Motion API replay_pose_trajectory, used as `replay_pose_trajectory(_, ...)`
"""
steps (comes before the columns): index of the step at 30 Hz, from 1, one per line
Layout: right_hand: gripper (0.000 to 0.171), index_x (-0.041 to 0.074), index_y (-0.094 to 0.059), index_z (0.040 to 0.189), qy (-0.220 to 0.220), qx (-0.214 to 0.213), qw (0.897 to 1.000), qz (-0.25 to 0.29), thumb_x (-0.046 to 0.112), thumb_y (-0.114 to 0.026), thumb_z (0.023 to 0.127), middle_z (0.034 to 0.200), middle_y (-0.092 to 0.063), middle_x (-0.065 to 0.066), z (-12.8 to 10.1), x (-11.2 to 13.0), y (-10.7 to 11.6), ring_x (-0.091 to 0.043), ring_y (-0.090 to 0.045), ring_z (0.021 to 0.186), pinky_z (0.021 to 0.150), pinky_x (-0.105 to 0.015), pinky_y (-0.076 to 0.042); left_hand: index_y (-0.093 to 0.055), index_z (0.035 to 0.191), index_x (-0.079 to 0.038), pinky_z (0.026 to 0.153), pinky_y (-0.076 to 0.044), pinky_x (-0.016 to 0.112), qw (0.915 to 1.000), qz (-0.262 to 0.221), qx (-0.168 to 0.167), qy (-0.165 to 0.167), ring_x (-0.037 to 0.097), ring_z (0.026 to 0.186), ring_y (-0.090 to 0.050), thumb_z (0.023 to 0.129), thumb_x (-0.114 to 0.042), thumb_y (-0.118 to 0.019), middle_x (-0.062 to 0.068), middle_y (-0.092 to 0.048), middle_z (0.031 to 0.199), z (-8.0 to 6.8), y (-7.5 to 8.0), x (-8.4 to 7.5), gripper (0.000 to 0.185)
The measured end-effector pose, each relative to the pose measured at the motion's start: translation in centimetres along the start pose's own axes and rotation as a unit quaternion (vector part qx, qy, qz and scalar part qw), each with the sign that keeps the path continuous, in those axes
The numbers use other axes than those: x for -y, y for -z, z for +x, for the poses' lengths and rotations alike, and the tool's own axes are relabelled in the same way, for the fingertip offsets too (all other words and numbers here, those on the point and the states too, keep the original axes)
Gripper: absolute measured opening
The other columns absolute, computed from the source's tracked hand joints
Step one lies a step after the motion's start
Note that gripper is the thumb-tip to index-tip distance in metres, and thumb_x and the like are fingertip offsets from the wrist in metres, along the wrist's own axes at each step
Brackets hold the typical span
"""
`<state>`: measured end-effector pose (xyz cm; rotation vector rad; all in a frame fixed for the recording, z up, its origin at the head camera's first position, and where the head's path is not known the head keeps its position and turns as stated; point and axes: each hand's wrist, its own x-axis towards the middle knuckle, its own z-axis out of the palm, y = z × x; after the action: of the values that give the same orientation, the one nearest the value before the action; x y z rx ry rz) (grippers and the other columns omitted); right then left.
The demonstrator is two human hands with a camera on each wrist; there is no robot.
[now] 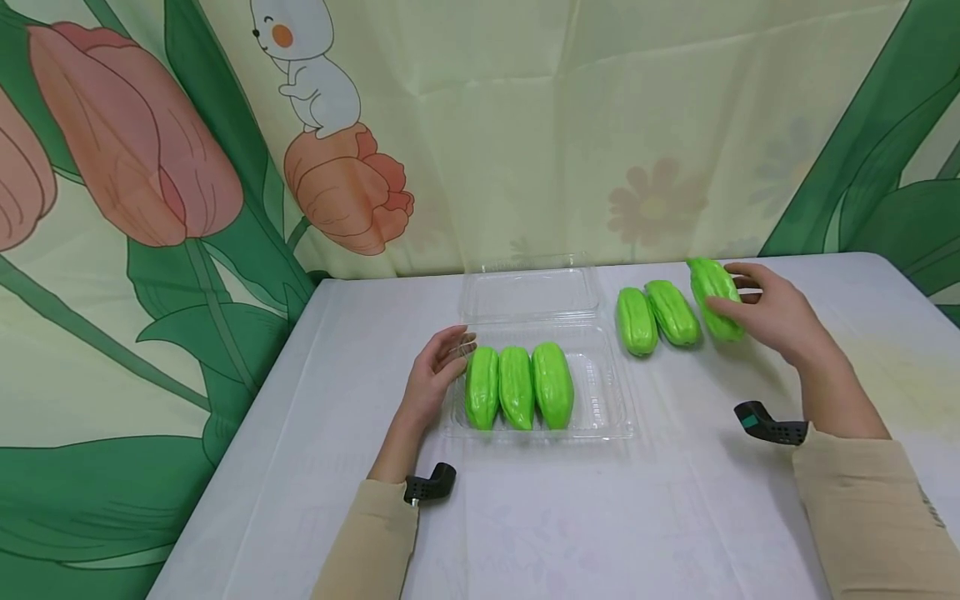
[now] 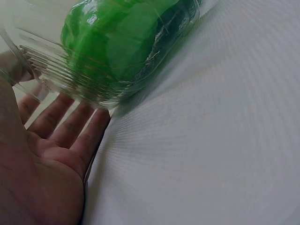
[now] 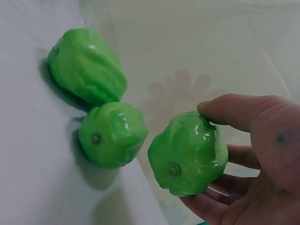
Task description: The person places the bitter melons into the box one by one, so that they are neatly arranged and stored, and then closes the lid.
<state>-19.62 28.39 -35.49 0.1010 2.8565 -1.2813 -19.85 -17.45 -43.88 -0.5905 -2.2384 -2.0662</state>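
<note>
Right hand [image 1: 776,312] sits right of centre in the head view, forearm running up from the lower right corner, wrist slightly bent, palm turned left. Its grip is closed around the held green gourd [image 1: 716,298]: thumb on top, fingers curled under, as the right wrist view shows [image 3: 188,152]. That gourd looks raised a little off the white surface [image 1: 525,517], tilted, rightmost of a row. Two loose gourds [image 1: 656,317] lie just left of it on the surface, side by side, touching or nearly touching each other.

Left hand [image 1: 438,375] is at centre left, forearm coming from the bottom edge, palm facing right. Grip released: fingers straight and relaxed, resting against the left wall of the clear plastic clamshell tray [image 1: 600,408]. The left wrist view shows the fingers [image 2: 70,126] flat beside the ribbed tray wall. Three packed gourds [image 1: 517,386] lie in the tray's left part, parallel and touching. Tray lid [image 1: 528,292] is open, lying back toward the flowered curtain [image 1: 225,167].
</note>
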Motion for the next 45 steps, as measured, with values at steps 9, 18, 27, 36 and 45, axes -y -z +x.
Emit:
replay_pose_trajectory(9, 0.088, 0.001, -0.018, 0.160, 0.026, 0.031, 0.999, 0.012, 0.043, -0.064, 0.098, 0.153, -0.030, -0.034, -0.9, 3.0, -0.4, -0.052, -0.039, 0.134, 0.090, -0.046, -0.049, -0.044, 0.145, 0.007, 0.102, -0.047, 0.031, 0.9999, -0.009, 0.001, 0.008, 0.037, 0.128, -0.055, 0.098, 0.004, -0.052, 0.024, -0.055, 0.140, 0.0, 0.0, -0.2, 0.048)
replay_pose_trajectory(18, 0.076, 0.008, -0.029, 0.157, 0.058, 0.063, 0.995, 0.051, 0.035, -0.068, 0.097, 0.150, -0.037, -0.024, -1.8, 5.9, -2.2, -0.044, -0.046, 0.130, 0.074, -0.014, -0.046, -0.044, 0.144, 0.008, 0.106, -0.045, 0.036, 1.0000, -0.002, 0.001, 0.003, 0.038, 0.128, -0.055, 0.098, 0.005, -0.052, 0.025, -0.055, 0.139, 0.2, 0.1, 0.1, 0.047)
replay_pose_trajectory(27, 0.075, 0.002, -0.031, 0.155, 0.073, 0.099, 0.989, 0.083, 0.030, -0.069, 0.097, 0.147, -0.041, -0.025, -2.2, 7.5, -4.6, -0.042, -0.050, 0.126, 0.075, -0.015, -0.050, -0.044, 0.145, 0.006, 0.101, -0.048, 0.032, 1.0000, -0.004, 0.001, 0.008, 0.036, 0.129, -0.055, 0.098, 0.004, -0.051, 0.023, -0.055, 0.141, 0.1, 0.1, 0.0, 0.048)
replay_pose_trajectory(36, 0.074, 0.002, -0.033, 0.154, 0.079, 0.112, 0.988, 0.077, 0.033, -0.070, 0.096, 0.140, -0.045, -0.024, -2.8, 8.7, -6.3, -0.041, -0.053, 0.126, 0.089, -0.032, -0.051, -0.044, 0.145, 0.007, 0.104, -0.046, 0.035, 1.0000, -0.005, -0.001, 0.008, 0.037, 0.128, -0.055, 0.098, 0.005, -0.052, 0.024, -0.055, 0.140, 0.1, 0.1, 0.1, 0.048)
replay_pose_trajectory(45, 0.077, 0.000, -0.034, 0.153, 0.096, 0.129, 0.986, 0.051, 0.036, -0.070, 0.095, 0.135, -0.050, -0.025, -3.6, 9.7, -8.2, -0.043, -0.054, 0.124, 0.095, -0.053, -0.050, -0.044, 0.145, 0.006, 0.102, -0.047, 0.032, 0.9999, -0.004, 0.001, 0.010, 0.036, 0.129, -0.054, 0.099, 0.004, -0.051, 0.024, -0.055, 0.141, 0.0, 0.1, -0.2, 0.046)
